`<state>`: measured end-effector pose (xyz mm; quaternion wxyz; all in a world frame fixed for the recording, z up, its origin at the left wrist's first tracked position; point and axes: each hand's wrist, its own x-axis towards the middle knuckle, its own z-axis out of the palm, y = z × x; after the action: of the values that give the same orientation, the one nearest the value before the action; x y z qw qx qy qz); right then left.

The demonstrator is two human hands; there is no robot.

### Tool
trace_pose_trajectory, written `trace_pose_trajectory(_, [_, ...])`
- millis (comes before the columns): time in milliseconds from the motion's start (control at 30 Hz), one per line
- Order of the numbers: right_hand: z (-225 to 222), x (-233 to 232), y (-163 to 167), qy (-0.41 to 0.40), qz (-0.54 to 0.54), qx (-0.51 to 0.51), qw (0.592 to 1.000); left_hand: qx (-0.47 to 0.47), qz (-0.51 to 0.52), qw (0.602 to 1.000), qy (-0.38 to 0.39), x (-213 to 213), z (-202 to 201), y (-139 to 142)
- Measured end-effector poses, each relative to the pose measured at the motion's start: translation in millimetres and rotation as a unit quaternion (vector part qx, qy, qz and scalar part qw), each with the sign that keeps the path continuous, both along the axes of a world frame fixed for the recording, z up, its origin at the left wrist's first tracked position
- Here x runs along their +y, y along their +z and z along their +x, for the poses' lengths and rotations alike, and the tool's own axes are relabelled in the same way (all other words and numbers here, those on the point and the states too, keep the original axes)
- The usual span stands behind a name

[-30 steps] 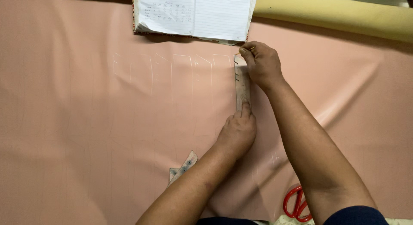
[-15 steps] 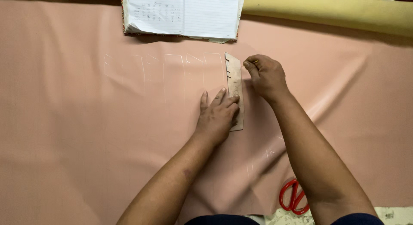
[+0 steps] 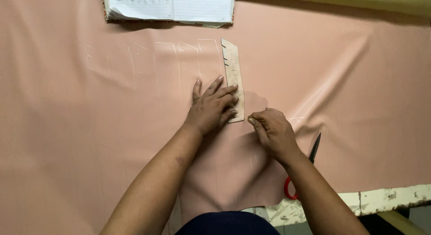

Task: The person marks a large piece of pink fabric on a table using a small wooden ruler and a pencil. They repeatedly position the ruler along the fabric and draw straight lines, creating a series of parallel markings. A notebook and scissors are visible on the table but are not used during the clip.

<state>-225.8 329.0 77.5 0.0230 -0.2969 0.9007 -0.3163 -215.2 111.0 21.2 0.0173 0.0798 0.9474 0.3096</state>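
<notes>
Template: the narrow cardboard pattern template (image 3: 234, 80) lies upright in the upper middle of the head view, flat on the pink leatherette sheet (image 3: 359, 105), notched along its upper left edge.
Left hand: the left hand (image 3: 212, 107) is spread flat, fingers (image 3: 226, 90) pressing the template's lower half; its grip is open, clamped on nothing.
Right hand: the right hand (image 3: 271, 131) sits just below and right of the template's bottom corner, fingers pinched together as if on a small marker; what it holds cannot be told.
Traced outlines: faint pale outlines (image 3: 166, 60) run in a row to the left of the template.
Surroundings: an open notebook (image 3: 173, 6) at the top edge; red-handled scissors (image 3: 303, 172) at lower right, partly behind the right forearm; the worn surface (image 3: 381, 197) shows below the sheet.
Doing it well: steady, even pressure along the template should keep it from sliding, and the marking tip hugging its edge should give a clean line.
</notes>
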Motion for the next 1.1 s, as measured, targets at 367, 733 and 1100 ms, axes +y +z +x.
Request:
trace_pose_trajectory(367, [21.0,-15.8,-5.9,-0.007,-0.039,-0.007,0.999,0.009,-0.017,1.000,0.002,1.9,3.5,0.5])
trace_pose_trajectory(733, [-14.1,-25.8,-27.9,-0.199,-0.166,-0.213,0.942,0.024,-0.049,0.998,0.021,3.5,5.0,-7.0])
trace_pose_trajectory(1100, [-46.4,-65.2,-28.9,-0.318,-0.111,-0.315,0.887,0.039,-0.073,0.996,0.020,6.3,7.0,-2.7])
